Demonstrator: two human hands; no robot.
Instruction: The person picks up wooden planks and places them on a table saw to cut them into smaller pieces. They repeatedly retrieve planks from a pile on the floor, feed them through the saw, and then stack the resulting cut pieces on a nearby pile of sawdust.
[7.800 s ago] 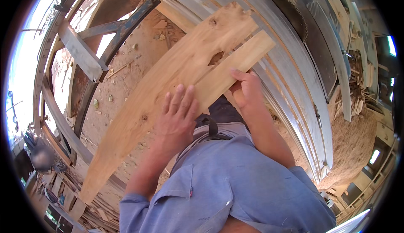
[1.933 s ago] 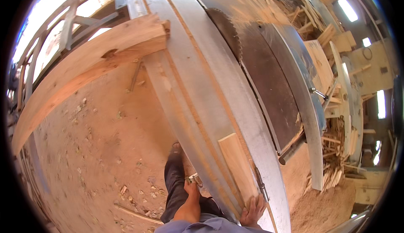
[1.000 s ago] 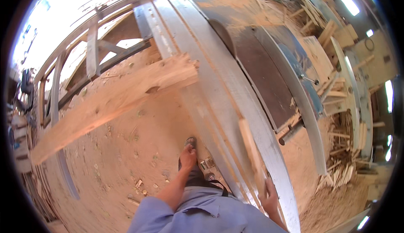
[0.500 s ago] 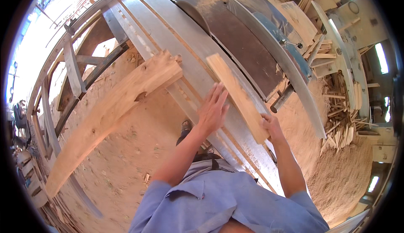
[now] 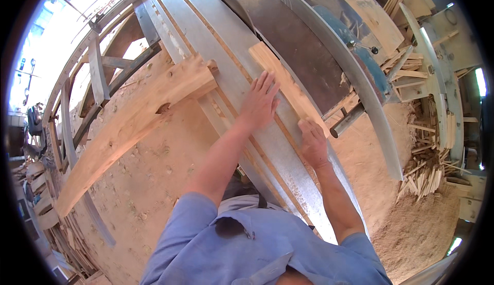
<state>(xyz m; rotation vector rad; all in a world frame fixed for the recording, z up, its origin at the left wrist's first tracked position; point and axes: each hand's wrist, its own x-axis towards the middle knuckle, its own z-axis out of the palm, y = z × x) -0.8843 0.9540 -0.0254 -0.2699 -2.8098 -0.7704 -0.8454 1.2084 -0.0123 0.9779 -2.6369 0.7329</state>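
Observation:
A short, pale wooden board (image 5: 285,82) lies on the metal sliding table (image 5: 216,40) of a table saw. My left hand (image 5: 259,102) is open and rests flat, its fingertips at the board's left edge. The fingers of my right hand (image 5: 314,141) are curled over the board's near end, gripping it. Ahead of the board's far end stands the dark round saw blade (image 5: 235,8), partly hidden by its dusty edge. Left of my left hand, a long curved plank (image 5: 139,112) lies with one end on the sliding table.
A curved-looking metal fence (image 5: 345,58) runs along the right of the dark saw top (image 5: 303,43). A round metal bar (image 5: 347,122) sticks out near my right hand. Offcuts (image 5: 419,182) and a sawdust heap (image 5: 419,228) lie at right. A metal frame (image 5: 98,69) stands at left.
The board has slid forward along the sliding table toward the blade. My right hand has moved forward and left, from the board's right side onto its near end. My left hand has moved slightly forward.

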